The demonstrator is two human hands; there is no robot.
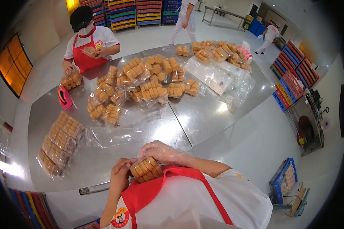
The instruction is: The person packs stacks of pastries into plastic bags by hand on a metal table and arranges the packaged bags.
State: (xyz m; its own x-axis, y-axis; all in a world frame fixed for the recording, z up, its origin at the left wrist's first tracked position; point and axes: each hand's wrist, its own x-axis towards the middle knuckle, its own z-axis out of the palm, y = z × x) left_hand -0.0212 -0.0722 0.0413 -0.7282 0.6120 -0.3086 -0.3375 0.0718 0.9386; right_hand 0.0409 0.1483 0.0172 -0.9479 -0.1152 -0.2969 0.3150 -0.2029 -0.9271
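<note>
Close to my red apron, a clear bag of round cookies (146, 169) is held at the table's near edge. My left hand (121, 171), bare, grips the bag's left side. My right hand (162, 152), in a clear plastic glove, has its fingers closed at the top of the same bag. Flat empty plastic bags (112, 136) lie on the metal table (141, 131) just beyond my hands. To the left, packed cookie bags (61, 143) are laid in neat rows. A large pile of bagged cookies (143, 82) covers the table's middle.
Across the table, a co-worker (91, 45) in a red apron handles cookie bags beside a pink tape dispenser (64, 97). More cookie bags (221, 53) and plastic sheets (218, 78) lie at the back right. Two other people and stacked crates (294, 65) stand farther off.
</note>
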